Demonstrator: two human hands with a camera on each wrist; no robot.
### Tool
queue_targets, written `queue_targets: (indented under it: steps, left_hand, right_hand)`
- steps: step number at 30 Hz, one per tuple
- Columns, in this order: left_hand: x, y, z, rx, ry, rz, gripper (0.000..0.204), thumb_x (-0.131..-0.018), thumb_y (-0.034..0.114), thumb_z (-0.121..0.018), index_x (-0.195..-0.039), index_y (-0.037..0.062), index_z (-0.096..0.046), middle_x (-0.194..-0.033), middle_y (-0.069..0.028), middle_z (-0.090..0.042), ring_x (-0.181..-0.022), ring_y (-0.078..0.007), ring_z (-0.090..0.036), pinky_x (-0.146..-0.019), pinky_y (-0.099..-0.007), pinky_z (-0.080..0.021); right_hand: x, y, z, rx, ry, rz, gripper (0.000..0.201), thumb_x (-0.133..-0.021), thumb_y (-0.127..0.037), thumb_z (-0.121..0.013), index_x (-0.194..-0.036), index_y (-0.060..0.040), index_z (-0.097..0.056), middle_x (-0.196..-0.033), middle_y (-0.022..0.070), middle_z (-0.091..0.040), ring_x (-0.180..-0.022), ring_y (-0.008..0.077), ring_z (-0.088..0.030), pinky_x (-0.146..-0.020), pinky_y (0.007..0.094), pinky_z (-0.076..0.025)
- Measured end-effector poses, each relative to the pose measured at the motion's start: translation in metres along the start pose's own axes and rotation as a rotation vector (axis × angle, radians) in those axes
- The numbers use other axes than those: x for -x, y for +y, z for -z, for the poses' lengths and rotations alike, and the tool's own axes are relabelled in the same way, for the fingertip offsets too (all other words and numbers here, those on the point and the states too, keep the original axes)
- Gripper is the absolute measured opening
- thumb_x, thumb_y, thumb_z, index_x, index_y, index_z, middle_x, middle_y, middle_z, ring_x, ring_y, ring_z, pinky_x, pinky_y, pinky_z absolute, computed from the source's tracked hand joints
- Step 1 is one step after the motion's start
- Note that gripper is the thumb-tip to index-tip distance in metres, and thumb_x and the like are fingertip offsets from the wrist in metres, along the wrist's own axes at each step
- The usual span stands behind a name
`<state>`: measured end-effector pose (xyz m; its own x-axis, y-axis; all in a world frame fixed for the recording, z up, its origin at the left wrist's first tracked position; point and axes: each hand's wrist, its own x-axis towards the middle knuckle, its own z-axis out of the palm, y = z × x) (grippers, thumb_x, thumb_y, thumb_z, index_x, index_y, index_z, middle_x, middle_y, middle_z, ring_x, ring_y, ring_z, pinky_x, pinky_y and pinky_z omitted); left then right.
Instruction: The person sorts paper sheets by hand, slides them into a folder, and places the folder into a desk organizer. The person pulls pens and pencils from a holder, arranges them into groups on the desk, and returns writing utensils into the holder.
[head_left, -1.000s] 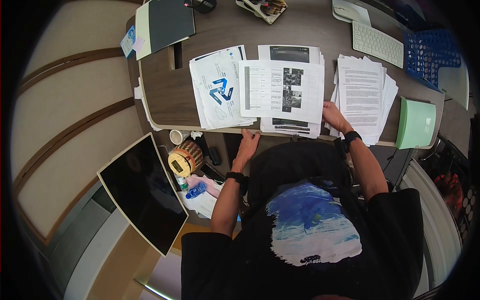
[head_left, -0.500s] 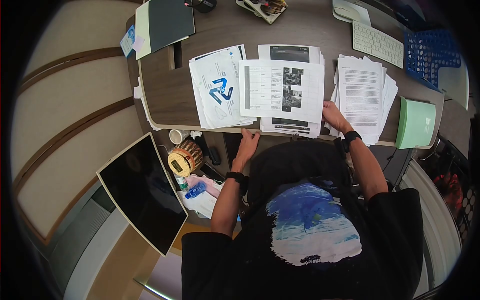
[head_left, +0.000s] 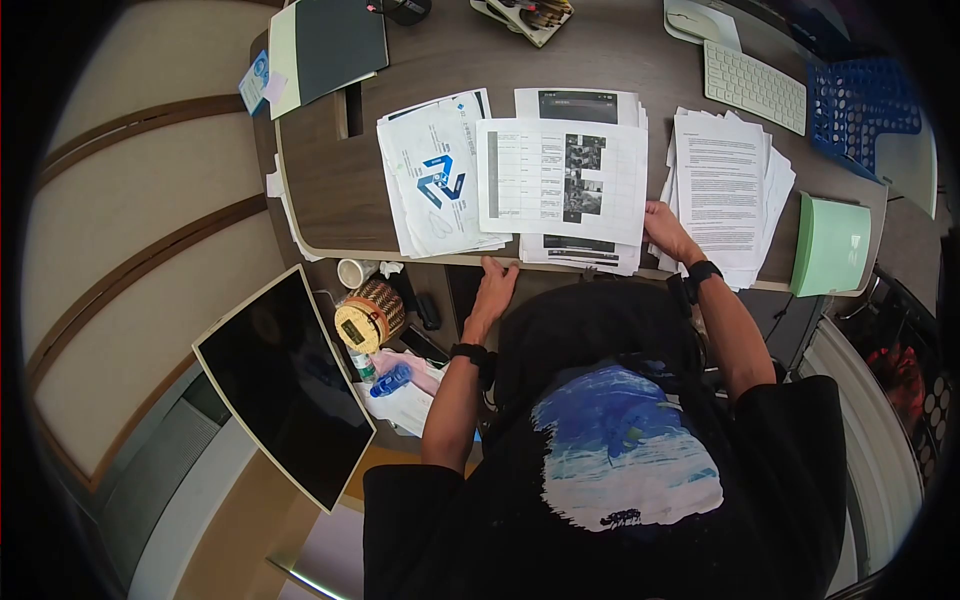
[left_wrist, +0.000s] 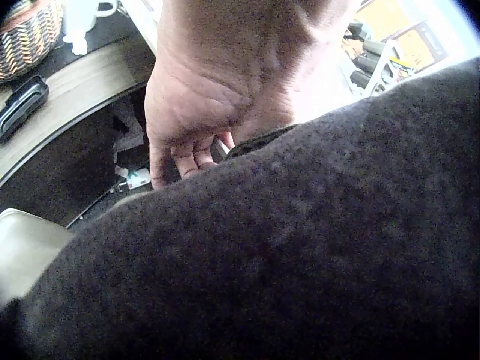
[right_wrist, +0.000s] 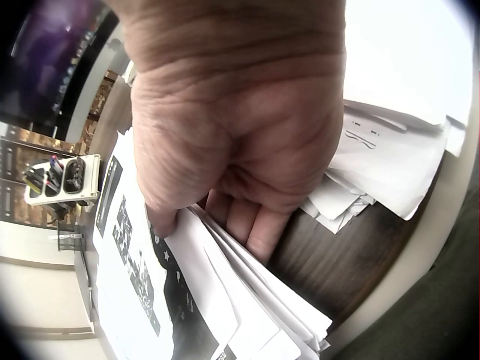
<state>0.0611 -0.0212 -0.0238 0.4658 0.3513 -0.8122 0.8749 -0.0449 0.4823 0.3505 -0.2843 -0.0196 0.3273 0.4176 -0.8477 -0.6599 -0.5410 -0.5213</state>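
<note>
My right hand [head_left: 672,232] grips the right edge of the middle paper stack [head_left: 625,105], whose top sheet [head_left: 540,170] carries a printed table and dark pictures. In the right wrist view the thumb lies over the fanned sheets [right_wrist: 202,274] and the fingers curl at their edge. My left hand [head_left: 491,292] rests at the front edge of the desk [head_left: 340,215], below the gap between stacks, holding nothing visible; its fingertips are partly hidden by dark cloth in the left wrist view. Left of the middle stack lies a paper pile [head_left: 430,225] with a blue triangular logo.
A text-covered paper stack [head_left: 725,190] lies to the right, near a green folder [head_left: 832,245]. Farther back are a keyboard [head_left: 755,85], a blue basket [head_left: 865,110] and a pen tray [head_left: 535,20]. A monitor [head_left: 285,390] and a woven basket [head_left: 370,315] stand at the left.
</note>
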Motion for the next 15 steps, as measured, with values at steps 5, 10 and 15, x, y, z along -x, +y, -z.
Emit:
queue_targets:
  steps: [5, 10, 15]
  left_hand:
    - [0.002, 0.004, 0.001, 0.005, -0.007, 0.006, 0.050, -0.106, 0.044, -0.060, -0.110, -0.0004, -0.038, -0.097, -0.0252, -0.060, -0.095, -0.0416, -0.063, -0.093, -0.0476, -0.049]
    - [-0.001, 0.000, 0.000, -0.010, -0.007, 0.005, 0.055, -0.105, 0.046, -0.060, -0.119, -0.0031, -0.039, -0.105, -0.0307, -0.066, -0.103, -0.0511, -0.067, -0.096, -0.0516, -0.050]
    - [-0.001, 0.000, 0.000, -0.007, -0.010, 0.019, 0.054, -0.105, 0.046, -0.060, -0.118, -0.0028, -0.039, -0.106, -0.0309, -0.066, -0.105, -0.0517, -0.066, -0.096, -0.0518, -0.050]
  right_hand:
    - [-0.004, 0.005, 0.003, 0.004, -0.022, 0.000, 0.023, -0.109, -0.018, -0.061, -0.115, -0.0027, -0.077, -0.098, -0.0023, -0.075, -0.080, 0.0044, -0.065, -0.072, 0.0233, -0.054]
    - [-0.008, 0.009, 0.006, 0.004, -0.027, -0.002, 0.024, -0.109, -0.017, -0.061, -0.118, -0.0014, -0.077, -0.105, 0.0003, -0.077, -0.088, 0.0068, -0.070, -0.081, 0.0253, -0.058]
    - [-0.010, 0.013, 0.008, 0.014, -0.029, 0.014, 0.029, -0.108, -0.025, -0.063, -0.117, -0.0011, -0.077, -0.103, 0.0009, -0.076, -0.086, 0.0067, -0.070, -0.084, 0.0273, -0.060]
